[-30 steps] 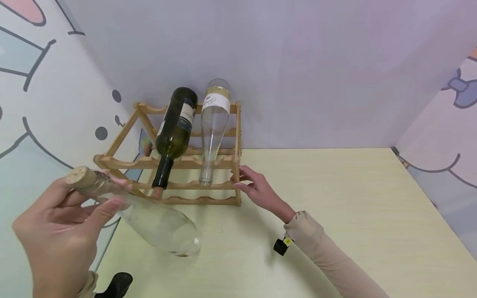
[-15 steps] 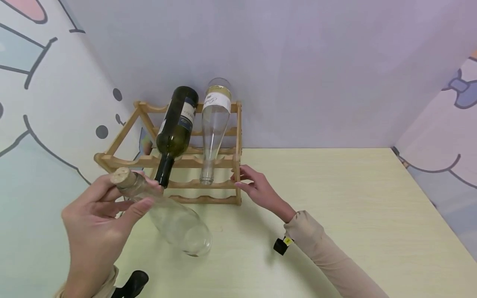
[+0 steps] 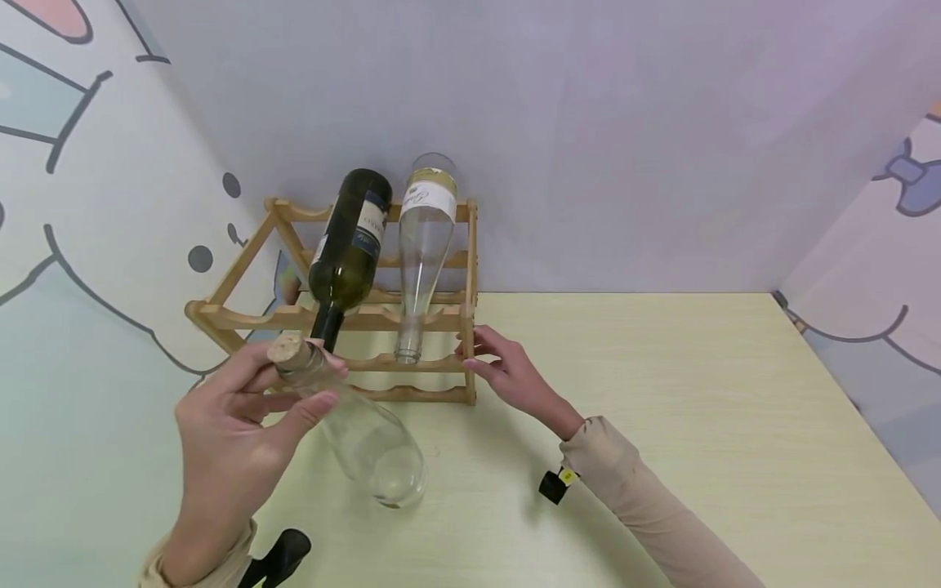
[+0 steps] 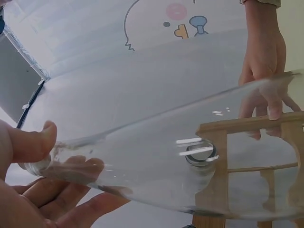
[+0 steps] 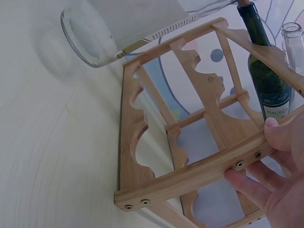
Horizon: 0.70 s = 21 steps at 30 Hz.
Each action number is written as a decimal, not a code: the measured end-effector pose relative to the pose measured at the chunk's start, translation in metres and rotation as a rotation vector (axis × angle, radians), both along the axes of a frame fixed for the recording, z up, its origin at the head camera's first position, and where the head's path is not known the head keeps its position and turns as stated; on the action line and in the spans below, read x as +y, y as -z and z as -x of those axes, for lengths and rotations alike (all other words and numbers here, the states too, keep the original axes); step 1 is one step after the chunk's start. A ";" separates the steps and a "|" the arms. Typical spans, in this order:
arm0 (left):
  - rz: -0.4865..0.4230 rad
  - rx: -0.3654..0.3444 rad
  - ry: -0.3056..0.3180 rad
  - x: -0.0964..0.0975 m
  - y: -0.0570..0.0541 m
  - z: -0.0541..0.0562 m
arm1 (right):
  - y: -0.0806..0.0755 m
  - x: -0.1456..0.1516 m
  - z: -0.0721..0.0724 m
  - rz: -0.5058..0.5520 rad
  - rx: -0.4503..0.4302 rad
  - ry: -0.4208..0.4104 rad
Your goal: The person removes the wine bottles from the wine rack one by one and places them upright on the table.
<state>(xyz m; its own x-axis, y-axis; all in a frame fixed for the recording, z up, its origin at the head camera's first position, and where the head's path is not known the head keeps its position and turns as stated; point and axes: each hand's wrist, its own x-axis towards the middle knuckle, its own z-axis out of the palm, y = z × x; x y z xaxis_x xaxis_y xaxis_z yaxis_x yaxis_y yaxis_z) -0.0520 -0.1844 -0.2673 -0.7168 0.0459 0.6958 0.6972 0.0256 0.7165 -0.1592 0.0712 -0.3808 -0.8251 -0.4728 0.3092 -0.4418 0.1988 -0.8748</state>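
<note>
My left hand grips a clear glass bottle by its corked neck. The cork faces up and to the left, and the bottle's base points down and to the right, above the table. A wooden wine rack stands against the back wall, its right front post held between the thumb and fingers of my right hand. On the rack's top level lie a dark green wine bottle and a clear bottle with a white label, necks toward me. My left hand hides part of the rack's lower left.
The pale wooden table extends to the right of the rack. A grey back wall rises behind it, and a wall with cartoon drawings stands close on the left. Lower rack bars with scalloped notches show in the right wrist view.
My left hand has carried the clear bottle to the right, in front of the rack and over the green bottle's neck. My right hand and the rack have stayed put.
</note>
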 end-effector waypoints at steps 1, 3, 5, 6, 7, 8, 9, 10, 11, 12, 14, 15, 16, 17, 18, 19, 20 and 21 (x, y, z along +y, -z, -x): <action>0.008 -0.007 -0.006 0.001 0.000 0.000 | 0.000 0.000 0.000 0.000 -0.002 0.000; 0.026 -0.020 -0.021 0.003 0.001 0.000 | -0.001 0.000 0.000 0.000 -0.006 0.000; 0.045 -0.029 -0.035 0.004 0.001 0.000 | -0.001 0.000 0.000 0.003 -0.010 -0.001; 0.050 -0.033 -0.038 0.005 0.001 0.000 | -0.002 0.000 0.000 0.005 -0.012 -0.002; 0.053 -0.032 -0.035 0.006 0.002 0.001 | -0.002 0.000 0.000 0.008 -0.013 -0.002; 0.055 -0.029 -0.034 0.006 0.003 0.001 | -0.002 0.000 0.000 0.009 -0.013 -0.002; 0.067 -0.031 -0.042 0.006 0.004 0.002 | -0.002 0.000 0.000 0.008 -0.014 -0.001; 0.082 -0.034 -0.056 0.007 0.004 0.001 | -0.002 0.000 0.000 0.005 -0.014 0.000; 0.093 -0.032 -0.062 0.007 0.005 0.002 | -0.001 0.000 0.000 0.004 -0.013 0.000; 0.097 -0.029 -0.068 0.007 0.007 0.002 | -0.001 0.000 0.000 -0.001 -0.013 0.001; 0.111 -0.024 -0.086 0.008 0.010 0.002 | 0.000 0.000 0.001 -0.009 -0.012 0.003; 0.122 -0.021 -0.096 0.008 0.011 0.003 | 0.001 0.000 0.001 -0.012 -0.011 0.003; 0.125 -0.010 -0.100 0.008 0.013 0.004 | 0.001 0.000 0.001 -0.012 -0.011 0.003; 0.127 -0.001 -0.101 0.008 0.015 0.005 | 0.001 0.000 0.001 -0.012 -0.010 0.003; 0.128 0.005 -0.103 0.009 0.017 0.005 | 0.001 0.000 0.001 -0.013 -0.009 0.004; 0.139 0.010 -0.110 0.009 0.018 0.006 | 0.002 0.000 0.001 -0.011 -0.009 0.005; 0.153 0.014 -0.121 0.009 0.020 0.006 | 0.002 0.000 0.001 -0.009 -0.008 0.006; 0.161 0.017 -0.126 0.009 0.021 0.007 | 0.002 0.000 0.001 -0.008 -0.007 0.008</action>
